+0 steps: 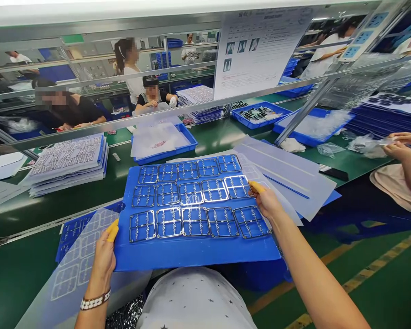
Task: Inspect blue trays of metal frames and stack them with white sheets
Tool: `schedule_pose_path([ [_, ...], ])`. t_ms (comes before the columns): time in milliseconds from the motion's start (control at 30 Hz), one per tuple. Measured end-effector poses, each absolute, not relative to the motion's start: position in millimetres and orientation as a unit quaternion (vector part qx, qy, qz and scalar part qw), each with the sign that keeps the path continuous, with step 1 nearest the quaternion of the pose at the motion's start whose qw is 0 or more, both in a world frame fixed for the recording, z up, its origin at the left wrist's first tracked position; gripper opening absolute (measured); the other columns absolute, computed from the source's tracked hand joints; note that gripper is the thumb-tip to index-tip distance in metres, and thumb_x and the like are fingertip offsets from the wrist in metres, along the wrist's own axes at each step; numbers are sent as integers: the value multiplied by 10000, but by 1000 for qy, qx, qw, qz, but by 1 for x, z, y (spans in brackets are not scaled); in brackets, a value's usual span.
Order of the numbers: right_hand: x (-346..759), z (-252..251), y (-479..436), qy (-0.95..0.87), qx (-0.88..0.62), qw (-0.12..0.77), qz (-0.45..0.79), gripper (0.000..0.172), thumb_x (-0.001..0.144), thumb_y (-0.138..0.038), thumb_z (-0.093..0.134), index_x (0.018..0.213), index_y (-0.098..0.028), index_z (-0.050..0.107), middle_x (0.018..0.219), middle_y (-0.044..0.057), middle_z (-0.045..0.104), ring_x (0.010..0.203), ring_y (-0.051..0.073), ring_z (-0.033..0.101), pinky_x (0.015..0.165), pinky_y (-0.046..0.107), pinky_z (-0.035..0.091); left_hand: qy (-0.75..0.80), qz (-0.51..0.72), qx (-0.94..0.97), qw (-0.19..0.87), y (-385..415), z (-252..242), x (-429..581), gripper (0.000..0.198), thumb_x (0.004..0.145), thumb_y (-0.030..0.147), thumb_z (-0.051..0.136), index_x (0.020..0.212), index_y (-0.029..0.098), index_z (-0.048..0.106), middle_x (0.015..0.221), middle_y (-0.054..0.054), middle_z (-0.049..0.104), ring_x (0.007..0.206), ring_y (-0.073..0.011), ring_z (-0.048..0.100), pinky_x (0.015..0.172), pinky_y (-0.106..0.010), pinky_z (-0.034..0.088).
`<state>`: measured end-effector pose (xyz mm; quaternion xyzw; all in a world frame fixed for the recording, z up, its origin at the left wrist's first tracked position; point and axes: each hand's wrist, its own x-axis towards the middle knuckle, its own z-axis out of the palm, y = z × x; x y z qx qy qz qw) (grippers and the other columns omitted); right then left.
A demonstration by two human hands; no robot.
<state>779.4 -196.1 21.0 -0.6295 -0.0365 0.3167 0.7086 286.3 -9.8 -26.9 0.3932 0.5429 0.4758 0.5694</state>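
Note:
A flat blue board (192,253) is held up in front of my body by both hands. Rows of square metal frames (194,221) with thin squiggly pieces inside lie on top of it. My left hand (105,249) grips the board's left edge, its thumb in a yellow finger cover. My right hand (265,198) grips the right edge, also with a yellow cover on a digit; its other fingers are partly hidden. Behind my left hand, a translucent sheet (66,274) with printed square outlines partly covers another blue board (63,237) bearing similar frames.
A stack of sheets with small parts (68,157) stands at the left. Blue trays (178,153) sit across the green bench (208,135). Loose translucent sheets (287,178) lie to the right, near a co-worker's hands (406,146). A metal rail (140,116) crosses above the bench.

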Motion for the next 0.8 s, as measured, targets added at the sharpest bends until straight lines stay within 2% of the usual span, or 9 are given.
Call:
schedule_pose_path([
  [133, 783, 23, -201, -37, -641, 699, 317, 228, 616, -347, 837, 778, -210, 754, 776, 69, 683, 619, 178, 543, 467, 283, 466, 534, 470, 389, 585, -17, -22, 293, 456, 725, 417, 830, 1123, 206, 760, 1250, -99, 745, 1273, -312, 616, 1165, -509, 400],
  [300, 788, 27, -207, -10, -657, 692, 300, 137, 672, -300, 794, 778, -216, 770, 831, 110, 704, 637, 194, 562, 467, 287, 472, 519, 464, 391, 602, -27, -15, 302, 483, 724, 433, 839, 1150, 222, 752, 1214, -91, 760, 1234, -309, 643, 1145, -504, 426],
  [433, 794, 26, -211, 6, -666, 689, 287, 121, 668, -274, 783, 777, -225, 760, 818, 115, 697, 598, 194, 550, 438, 293, 455, 501, 461, 405, 611, -35, -11, 310, 493, 742, 448, 823, 1170, 214, 749, 1193, -103, 767, 1250, -311, 633, 1141, -484, 425],
  [667, 810, 16, -219, 7, -688, 670, 281, 87, 680, -291, 752, 741, -233, 774, 850, 137, 695, 588, 202, 558, 461, 323, 480, 494, 460, 395, 623, -48, -6, 324, 515, 762, 461, 808, 1206, 211, 733, 1290, -125, 725, 1260, -318, 625, 1128, -484, 423],
  [800, 820, 13, -221, 17, -693, 671, 263, 78, 638, -249, 743, 709, -262, 774, 845, 124, 694, 597, 202, 552, 441, 307, 481, 476, 447, 386, 651, -56, -3, 332, 538, 787, 454, 789, 1261, 212, 708, 1334, -143, 699, 1250, -319, 632, 1108, -480, 440],
])
